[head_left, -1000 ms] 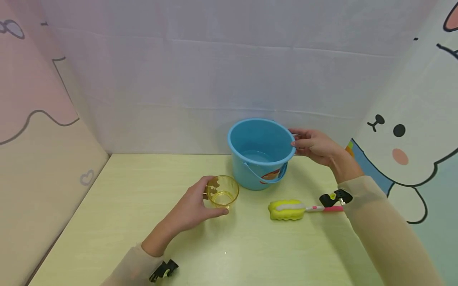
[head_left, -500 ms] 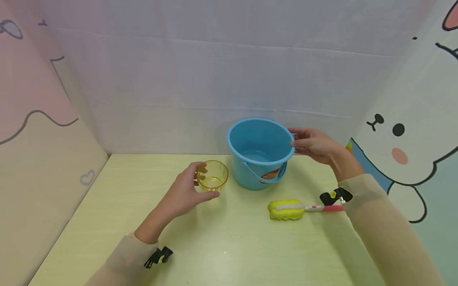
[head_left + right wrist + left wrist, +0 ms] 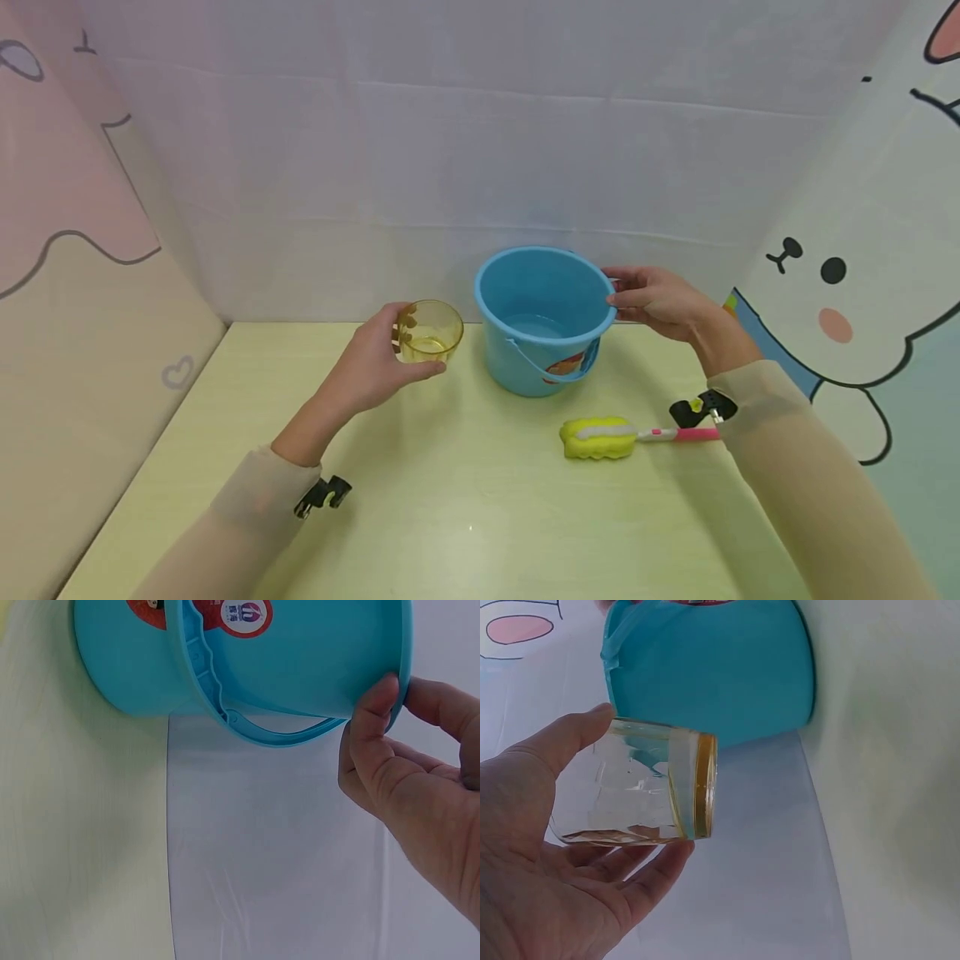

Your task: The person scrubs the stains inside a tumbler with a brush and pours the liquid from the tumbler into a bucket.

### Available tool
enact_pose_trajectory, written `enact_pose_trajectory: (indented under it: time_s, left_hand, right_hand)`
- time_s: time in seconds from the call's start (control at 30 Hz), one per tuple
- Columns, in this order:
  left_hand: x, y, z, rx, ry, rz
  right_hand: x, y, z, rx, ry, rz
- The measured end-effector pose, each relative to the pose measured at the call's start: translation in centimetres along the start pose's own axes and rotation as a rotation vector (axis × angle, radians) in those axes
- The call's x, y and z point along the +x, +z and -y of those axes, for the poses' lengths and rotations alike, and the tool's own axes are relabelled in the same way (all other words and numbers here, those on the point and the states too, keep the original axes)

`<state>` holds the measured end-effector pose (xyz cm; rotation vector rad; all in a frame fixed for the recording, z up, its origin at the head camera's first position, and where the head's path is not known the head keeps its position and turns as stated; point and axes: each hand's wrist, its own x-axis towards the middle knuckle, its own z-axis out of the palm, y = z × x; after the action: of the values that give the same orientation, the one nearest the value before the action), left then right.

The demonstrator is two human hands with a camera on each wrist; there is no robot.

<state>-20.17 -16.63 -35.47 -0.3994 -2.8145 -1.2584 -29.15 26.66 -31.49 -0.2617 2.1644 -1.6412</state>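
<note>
My left hand (image 3: 371,362) grasps the cup (image 3: 438,329), shifted to nine o'clock of the bucket (image 3: 502,358), hence outside; my right hand (image 3: 660,307) pinches its rim (image 3: 409,637).

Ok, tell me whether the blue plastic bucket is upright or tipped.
Upright: the blue plastic bucket stands base-down on the pale yellow tabletop, its round mouth facing up, the right hand pinching its rim.

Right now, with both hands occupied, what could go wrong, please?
The left hand holds the round, see-through yellow cup above the pale yellow tabletop, so it might slip and drop. The cup is also near the round blue plastic bucket and could knock it. The right hand pinches the bucket at its rim, so a pull might tip it.
</note>
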Motion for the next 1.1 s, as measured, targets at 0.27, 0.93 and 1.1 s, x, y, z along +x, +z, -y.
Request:
enact_pose_trajectory:
  time_s: [0.27,0.93,1.1]
  left_hand:
    - [2.0,-1.6,-0.8,0.034,0.042,-0.04]
    - [6.0,-2.5,-2.5,0.156,0.15,-0.129]
    - [6.7,-2.4,-3.0,0.19,0.156,-0.135]
  right_hand:
    - [0.1,0.0,0.0,0.017,-0.007,0.005]
    - [0.2,0.3,0.1,0.027,0.006,-0.003]
    - [0.2,0.4,0.1,0.026,0.011,-0.006]
